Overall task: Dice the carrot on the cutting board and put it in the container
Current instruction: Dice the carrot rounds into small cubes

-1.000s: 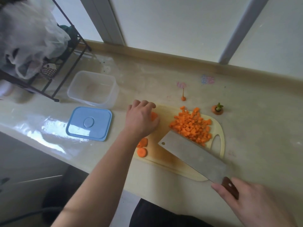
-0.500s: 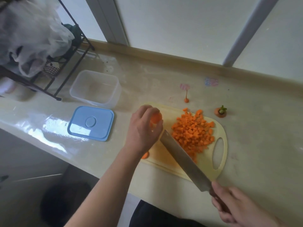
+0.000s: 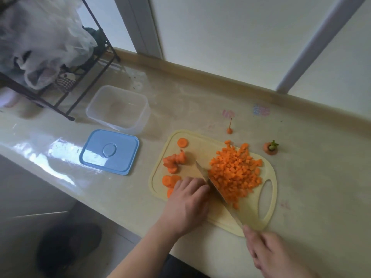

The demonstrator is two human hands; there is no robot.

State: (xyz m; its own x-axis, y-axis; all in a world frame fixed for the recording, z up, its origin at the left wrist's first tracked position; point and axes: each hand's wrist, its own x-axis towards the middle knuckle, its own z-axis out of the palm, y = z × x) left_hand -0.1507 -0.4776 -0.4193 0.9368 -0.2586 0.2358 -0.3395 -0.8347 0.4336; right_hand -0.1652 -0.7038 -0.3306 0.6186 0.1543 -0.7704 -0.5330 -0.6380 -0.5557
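My left hand (image 3: 187, 201) has come down from mid-air, fingers curled over slices on the cutting board (image 3: 216, 219), my right hand (image 3: 267, 249) gripping the knife (image 3: 214, 189) beside the diced carrot (image 3: 234, 173), so dicing resumes; the container (image 3: 118, 109) sits empty.

left hand (image 3: 187, 205): showing bare, wearing no glove or ring
right hand (image 3: 269, 255): showing bare too (partly running off the frame's lower edge)
left forearm (image 3: 146, 251): showing no sleeve
lap (image 3: 180, 267): wearing dark clothing
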